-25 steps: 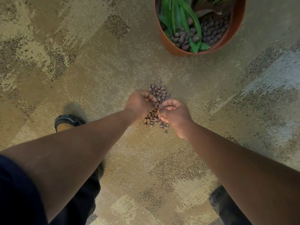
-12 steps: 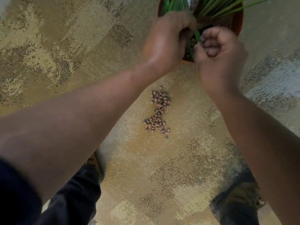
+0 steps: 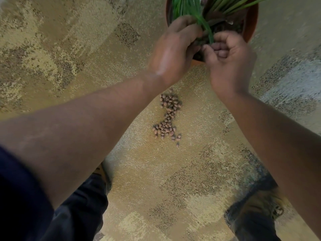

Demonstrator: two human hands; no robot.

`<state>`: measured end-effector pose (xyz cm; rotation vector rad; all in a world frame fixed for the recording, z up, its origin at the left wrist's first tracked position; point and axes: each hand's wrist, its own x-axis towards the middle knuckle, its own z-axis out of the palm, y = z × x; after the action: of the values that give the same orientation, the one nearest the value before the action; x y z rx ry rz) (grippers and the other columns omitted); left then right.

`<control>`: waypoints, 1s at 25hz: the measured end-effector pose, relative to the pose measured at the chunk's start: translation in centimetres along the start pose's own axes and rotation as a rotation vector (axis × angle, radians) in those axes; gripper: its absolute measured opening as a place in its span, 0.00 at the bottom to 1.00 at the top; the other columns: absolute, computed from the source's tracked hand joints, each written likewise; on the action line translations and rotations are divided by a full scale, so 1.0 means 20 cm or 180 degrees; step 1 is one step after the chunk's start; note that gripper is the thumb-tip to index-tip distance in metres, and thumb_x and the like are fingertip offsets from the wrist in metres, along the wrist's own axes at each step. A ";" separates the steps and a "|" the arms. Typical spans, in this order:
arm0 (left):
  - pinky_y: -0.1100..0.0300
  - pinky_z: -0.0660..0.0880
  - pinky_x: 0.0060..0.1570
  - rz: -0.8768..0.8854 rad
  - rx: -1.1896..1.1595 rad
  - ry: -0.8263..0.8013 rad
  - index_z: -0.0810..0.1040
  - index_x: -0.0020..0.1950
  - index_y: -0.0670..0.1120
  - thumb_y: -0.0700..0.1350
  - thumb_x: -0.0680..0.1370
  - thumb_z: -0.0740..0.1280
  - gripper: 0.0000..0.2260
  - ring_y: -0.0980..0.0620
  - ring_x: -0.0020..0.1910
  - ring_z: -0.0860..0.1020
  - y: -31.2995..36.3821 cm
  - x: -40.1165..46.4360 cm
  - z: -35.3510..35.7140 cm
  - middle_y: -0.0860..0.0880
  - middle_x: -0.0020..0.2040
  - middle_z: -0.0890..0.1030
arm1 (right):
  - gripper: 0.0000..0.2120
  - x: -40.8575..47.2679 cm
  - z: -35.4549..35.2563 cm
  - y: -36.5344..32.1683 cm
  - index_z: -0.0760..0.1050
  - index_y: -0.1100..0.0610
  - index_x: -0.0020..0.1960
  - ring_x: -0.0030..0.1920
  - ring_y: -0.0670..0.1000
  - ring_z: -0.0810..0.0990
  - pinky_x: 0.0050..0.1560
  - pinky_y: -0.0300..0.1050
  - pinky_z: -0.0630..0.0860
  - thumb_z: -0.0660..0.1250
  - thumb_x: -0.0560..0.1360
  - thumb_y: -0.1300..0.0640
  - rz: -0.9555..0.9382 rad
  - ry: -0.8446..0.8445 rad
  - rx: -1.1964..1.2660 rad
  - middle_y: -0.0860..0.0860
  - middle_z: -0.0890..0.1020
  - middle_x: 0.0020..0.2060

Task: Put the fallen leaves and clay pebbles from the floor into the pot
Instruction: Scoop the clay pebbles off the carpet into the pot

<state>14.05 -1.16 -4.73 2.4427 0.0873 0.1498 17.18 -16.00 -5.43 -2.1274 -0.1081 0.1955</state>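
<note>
From my feed I see both hands raised over the near rim of the terracotta pot [image 3: 252, 20] at the top of the view. The left hand [image 3: 175, 54] is cupped, back toward me, fingers curled down against the green leaves [image 3: 205, 26]; whether it holds anything I cannot tell. The right hand [image 3: 227, 58] sits just beside it, nearly touching, fingers folded into the palm in a loose fist; what it encloses, if anything, is hidden. Both are somewhat blurred. A trail of brown clay pebbles [image 3: 167, 119] lies on the patterned carpet floor [image 3: 69, 58] below the hands, between my forearms, wider at its near end. One shoe [image 3: 255, 214] shows at lower right and a dark trouser leg [image 3: 83, 206] at lower left.
</note>
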 end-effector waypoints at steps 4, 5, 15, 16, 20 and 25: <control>0.49 0.78 0.45 0.0020 -0.0125 0.0036 0.82 0.52 0.37 0.38 0.79 0.65 0.08 0.43 0.53 0.79 0.00 -0.02 0.02 0.39 0.55 0.80 | 0.09 -0.01 0.00 0.01 0.82 0.62 0.57 0.43 0.44 0.86 0.45 0.36 0.83 0.72 0.78 0.60 -0.0007 -0.0077 -0.0093 0.52 0.86 0.45; 0.49 0.77 0.44 0.0059 -0.0220 0.0063 0.82 0.50 0.35 0.36 0.78 0.65 0.07 0.42 0.51 0.79 0.01 -0.03 0.02 0.38 0.53 0.79 | 0.09 -0.01 0.00 0.00 0.82 0.62 0.56 0.44 0.45 0.86 0.45 0.36 0.83 0.71 0.78 0.60 -0.0026 -0.0077 -0.0123 0.54 0.86 0.47; 0.70 0.67 0.63 -0.0888 0.0017 -0.1336 0.75 0.71 0.44 0.37 0.79 0.70 0.20 0.46 0.63 0.77 -0.24 -0.50 0.11 0.46 0.65 0.75 | 0.16 -0.36 0.11 0.11 0.79 0.58 0.63 0.50 0.48 0.82 0.49 0.34 0.80 0.70 0.77 0.68 0.0748 -0.1692 -0.0894 0.53 0.83 0.57; 0.70 0.65 0.64 -0.0975 0.0031 -0.1537 0.73 0.73 0.46 0.37 0.79 0.71 0.22 0.46 0.64 0.76 -0.26 -0.53 0.13 0.47 0.66 0.74 | 0.22 -0.37 0.14 0.13 0.75 0.56 0.69 0.55 0.48 0.82 0.53 0.34 0.77 0.71 0.76 0.67 0.1051 -0.1948 -0.0938 0.53 0.81 0.63; 0.51 0.72 0.71 -0.1119 0.0188 -0.1967 0.71 0.74 0.50 0.38 0.77 0.73 0.27 0.44 0.66 0.74 -0.26 -0.57 0.21 0.47 0.65 0.73 | 0.38 -0.40 0.24 0.18 0.61 0.50 0.80 0.68 0.53 0.75 0.66 0.44 0.73 0.72 0.75 0.67 0.1877 -0.2416 -0.0630 0.52 0.71 0.74; 0.64 0.71 0.63 -0.1609 0.0059 -0.1712 0.78 0.64 0.47 0.36 0.77 0.72 0.16 0.46 0.60 0.76 -0.27 -0.63 0.23 0.47 0.62 0.74 | 0.21 -0.47 0.30 0.22 0.73 0.53 0.65 0.57 0.52 0.81 0.52 0.39 0.79 0.70 0.76 0.69 0.1912 -0.2070 -0.0734 0.52 0.80 0.59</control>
<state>1.94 -1.26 -12.70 2.3134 0.4557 -0.7245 6.90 -14.87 -11.46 -2.1898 0.1420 1.2766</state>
